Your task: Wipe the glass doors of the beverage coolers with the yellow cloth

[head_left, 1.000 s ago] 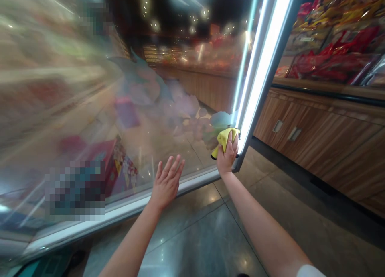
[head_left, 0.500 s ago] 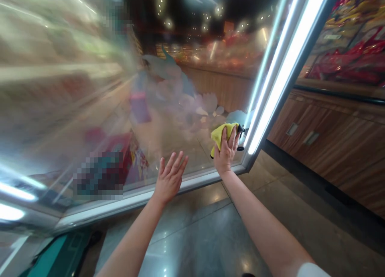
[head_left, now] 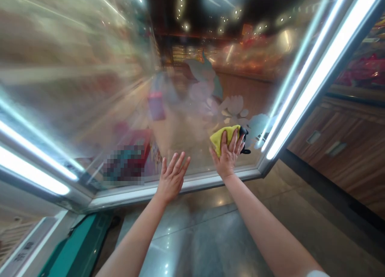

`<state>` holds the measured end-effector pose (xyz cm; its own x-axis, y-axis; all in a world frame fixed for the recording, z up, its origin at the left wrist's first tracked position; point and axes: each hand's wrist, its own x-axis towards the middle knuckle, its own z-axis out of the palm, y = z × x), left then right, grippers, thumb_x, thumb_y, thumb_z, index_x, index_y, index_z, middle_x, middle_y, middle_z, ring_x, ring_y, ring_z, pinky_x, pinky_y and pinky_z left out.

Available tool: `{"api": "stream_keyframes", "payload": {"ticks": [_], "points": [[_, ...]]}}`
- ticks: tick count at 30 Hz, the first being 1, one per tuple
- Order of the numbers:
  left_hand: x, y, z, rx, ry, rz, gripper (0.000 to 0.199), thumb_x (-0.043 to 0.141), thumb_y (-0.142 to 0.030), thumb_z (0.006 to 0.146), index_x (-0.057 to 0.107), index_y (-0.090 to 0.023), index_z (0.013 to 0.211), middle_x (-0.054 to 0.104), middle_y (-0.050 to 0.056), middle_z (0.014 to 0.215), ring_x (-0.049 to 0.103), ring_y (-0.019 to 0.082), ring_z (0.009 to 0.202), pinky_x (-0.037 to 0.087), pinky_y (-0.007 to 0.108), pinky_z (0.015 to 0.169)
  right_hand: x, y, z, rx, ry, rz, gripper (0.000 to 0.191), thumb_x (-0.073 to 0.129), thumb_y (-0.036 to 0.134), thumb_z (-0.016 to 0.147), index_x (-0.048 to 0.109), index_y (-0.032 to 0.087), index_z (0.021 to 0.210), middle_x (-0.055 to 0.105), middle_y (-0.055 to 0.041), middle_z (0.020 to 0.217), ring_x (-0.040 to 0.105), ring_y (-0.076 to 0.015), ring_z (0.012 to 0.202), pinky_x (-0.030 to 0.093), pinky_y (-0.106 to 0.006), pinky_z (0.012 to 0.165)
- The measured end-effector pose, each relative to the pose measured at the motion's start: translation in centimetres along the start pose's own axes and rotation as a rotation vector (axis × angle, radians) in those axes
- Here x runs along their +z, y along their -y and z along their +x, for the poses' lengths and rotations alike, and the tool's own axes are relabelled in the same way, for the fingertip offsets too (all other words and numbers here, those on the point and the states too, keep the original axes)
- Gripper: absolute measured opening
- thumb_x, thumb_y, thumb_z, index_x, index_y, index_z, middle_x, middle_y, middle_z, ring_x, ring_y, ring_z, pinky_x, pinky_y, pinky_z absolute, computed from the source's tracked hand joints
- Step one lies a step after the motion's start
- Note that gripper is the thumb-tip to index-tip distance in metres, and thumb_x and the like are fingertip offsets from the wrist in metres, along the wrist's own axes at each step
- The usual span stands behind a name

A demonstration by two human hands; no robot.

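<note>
Left hand outstretched, right hand splayed

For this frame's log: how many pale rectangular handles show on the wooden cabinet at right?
2. One handle is nearer the bright light strip; the second handle is right of it, slightly lower. More may lie outside the frame.

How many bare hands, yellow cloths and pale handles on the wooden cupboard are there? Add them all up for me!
Bare hands: 2 (left hand, right hand)
Yellow cloth: 1
Pale handles: 2 (left handle, right handle)
Total: 5
</note>
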<state>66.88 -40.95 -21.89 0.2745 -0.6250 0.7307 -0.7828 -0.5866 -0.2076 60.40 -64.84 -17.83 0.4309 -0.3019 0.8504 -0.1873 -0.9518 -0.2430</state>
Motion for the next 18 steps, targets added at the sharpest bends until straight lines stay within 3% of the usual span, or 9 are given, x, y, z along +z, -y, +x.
{"api": "stream_keyframes", "payload": {"ticks": [2, 5, 8, 11, 13, 16, 18], "points": [[-0.3, 0.4, -0.4, -0.007, 0.0, 0.003, 0.086, 0.052, -0.01, 0.087, 0.017, -0.026, 0.163, 0.025, 0.005, 0.168, 0.002, 0.023, 0.159, -0.001, 0.052, 0.13, 0.3, 1.1, -1.0, -0.155, 0.066, -0.021, 0.065, 0.062, 0.045, 0.092, 0.045, 0.03, 0.154, 0.024, -0.0095, 0.169, 0.007, -0.0432, 0.155, 0.014, -0.072, 0.119], [-0.8, 1.2, -1.2, -0.029, -0.014, 0.011, 0.086, 0.052, -0.009, 0.088, 0.015, -0.027, 0.163, 0.025, 0.005, 0.168, 0.003, 0.022, 0.159, -0.001, 0.051, 0.13, 0.6, -0.1, -3.0, -0.321, 0.07, -0.028, 0.05, 0.065, 0.031, 0.091, 0.06, 0.042, 0.139, 0.041, -0.0006, 0.161, 0.019, -0.0353, 0.154, 0.013, -0.066, 0.123], [-1.3, 2.1, -2.2, -0.06, -0.022, 0.027, 0.087, 0.054, -0.009, 0.088, 0.014, -0.028, 0.163, 0.025, 0.005, 0.168, 0.004, 0.022, 0.159, 0.0, 0.051, 0.13, 0.7, -1.0, -2.6, -0.261, -0.065, 0.02, 0.046, 0.061, 0.025, 0.092, 0.063, 0.039, 0.137, 0.043, -0.0022, 0.16, 0.023, -0.0326, 0.154, 0.017, -0.062, 0.124], [-1.6, 2.9, -3.0, -0.09, -0.028, 0.048, 0.088, 0.056, -0.01, 0.087, 0.014, -0.029, 0.163, 0.024, 0.005, 0.168, 0.006, 0.023, 0.159, 0.0, 0.051, 0.13, 0.9, 2.0, -0.4, -0.136, -0.174, 0.051, 0.048, 0.054, 0.025, 0.095, 0.059, 0.031, 0.143, 0.034, -0.0074, 0.166, 0.017, -0.0354, 0.156, 0.019, -0.065, 0.122], [-1.8, 3.3, -3.3, -0.107, -0.04, 0.059, 0.089, 0.056, -0.01, 0.087, 0.014, -0.029, 0.163, 0.023, 0.005, 0.168, 0.006, 0.023, 0.158, 0.001, 0.05, 0.13, 1.2, 5.1, 0.4, -0.149, -0.17, 0.047, 0.05, 0.054, 0.025, 0.096, 0.057, 0.032, 0.145, 0.032, -0.0067, 0.166, 0.013, -0.0363, 0.157, 0.016, -0.066, 0.122], [-1.9, 3.7, -3.7, -0.12, -0.068, 0.073, 0.089, 0.056, -0.009, 0.087, 0.014, -0.028, 0.163, 0.022, 0.005, 0.169, 0.007, 0.023, 0.158, 0.002, 0.049, 0.131, 1.6, 7.8, -0.5, -0.328, -0.097, 0.021, 0.048, 0.06, 0.03, 0.094, 0.06, 0.038, 0.141, 0.043, -0.003, 0.161, 0.013, -0.0348, 0.157, 0.01, -0.065, 0.124], [-2.0, 4.1, -4.2, -0.13, -0.083, 0.08, 0.089, 0.056, -0.009, 0.087, 0.014, -0.027, 0.163, 0.021, 0.006, 0.169, 0.007, 0.023, 0.158, 0.003, 0.049, 0.131, 1.7, 7.1, -1.9, -0.464, -0.061, 0.001, 0.047, 0.064, 0.033, 0.092, 0.061, 0.041, 0.139, 0.05, -0.0001, 0.156, 0.016, -0.0319, 0.156, 0.007, -0.062, 0.126]]}}
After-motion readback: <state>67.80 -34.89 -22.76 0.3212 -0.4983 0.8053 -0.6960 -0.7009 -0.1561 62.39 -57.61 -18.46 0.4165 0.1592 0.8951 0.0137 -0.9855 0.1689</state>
